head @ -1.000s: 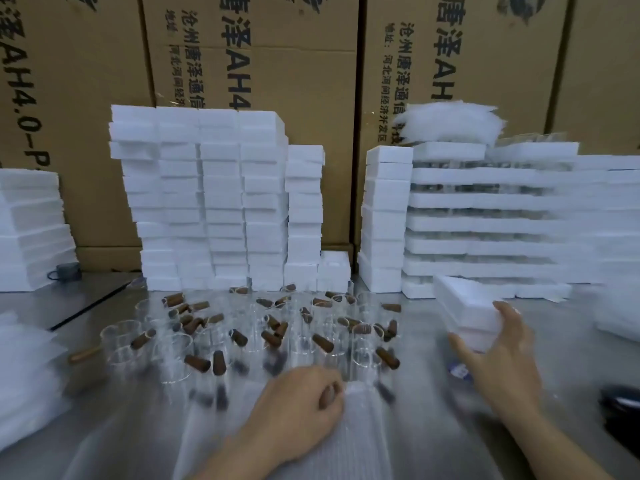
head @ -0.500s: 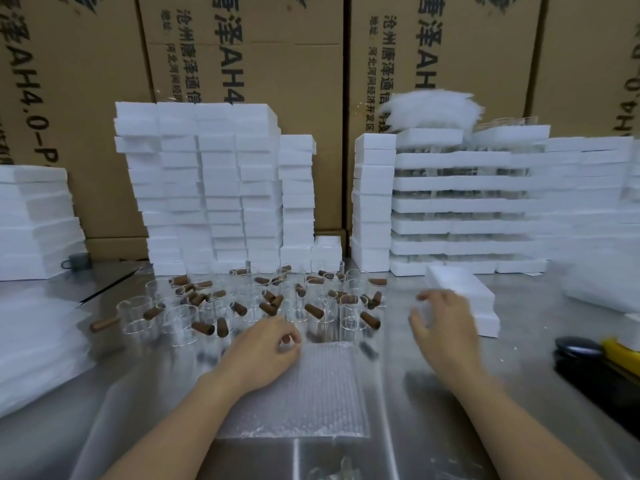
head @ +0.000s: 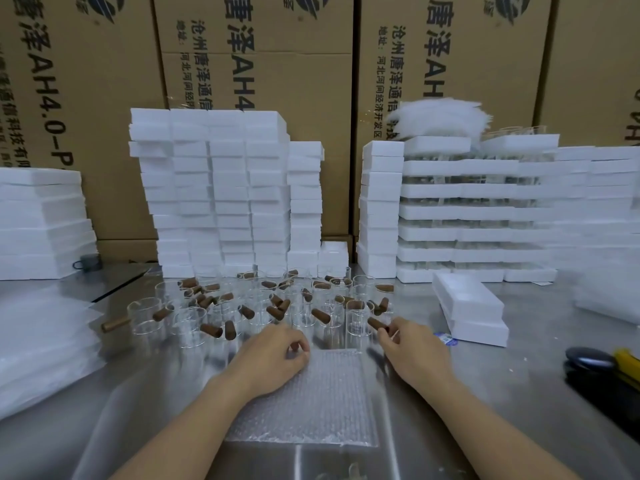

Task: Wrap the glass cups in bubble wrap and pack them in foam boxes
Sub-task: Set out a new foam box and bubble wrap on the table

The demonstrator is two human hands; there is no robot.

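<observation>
Left hand: curled on the far left corner of the bubble wrap sheet; whether grasping anything, cannot tell.
Right hand: pinching the brown handle of a glass cup, upright at the sheet's far right corner.
Other cups: clustered on the bench beyond the sheet.
Foam boxes: two stacked, right of the cups; taller stacks along the far edge.

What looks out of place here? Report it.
Nothing broken or spilled shows. The glass cups stand crowded, brown handles pointing every way; a small blue-and-white scrap lies loose beside the foam box.
</observation>
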